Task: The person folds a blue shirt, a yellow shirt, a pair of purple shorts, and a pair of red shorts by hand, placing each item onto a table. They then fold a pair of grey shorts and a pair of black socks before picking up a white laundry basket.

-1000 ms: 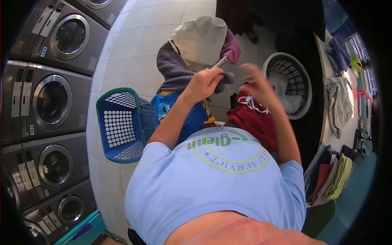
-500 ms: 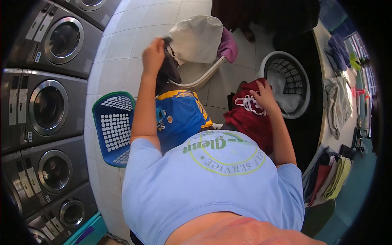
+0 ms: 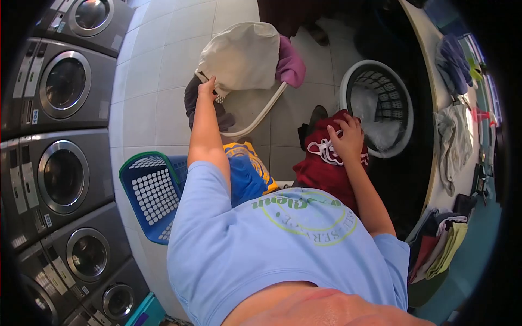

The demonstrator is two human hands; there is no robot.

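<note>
My left hand (image 3: 206, 88) is closed at the left rim of a white laundry basket (image 3: 263, 111); the exact grip is small in view. Inside the basket lie a bulky white cloth (image 3: 242, 57) and a purple cloth (image 3: 291, 64). Dark garments (image 3: 194, 99) hang at the basket's left side, by my left wrist. My right hand (image 3: 348, 140) lies with fingers spread on a maroon garment (image 3: 326, 176) with a white drawstring (image 3: 324, 152), on my lap. A blue garment with a yellow print (image 3: 244, 176) covers my other leg.
A blue basket with a green rim (image 3: 157, 201) stands on the tiled floor at my left. At my right is a grey basket (image 3: 405, 136) holding clear plastic. Front-loading machines (image 3: 62, 168) line the left; folded clothes (image 3: 435, 250) lie on the right-hand counter. Another person's foot (image 3: 317, 33) shows ahead.
My left hand has come down from holding up a dark garment to the basket's left rim. The dark garments now hang lower. My right hand has spread over the maroon garment; the view has shifted.
</note>
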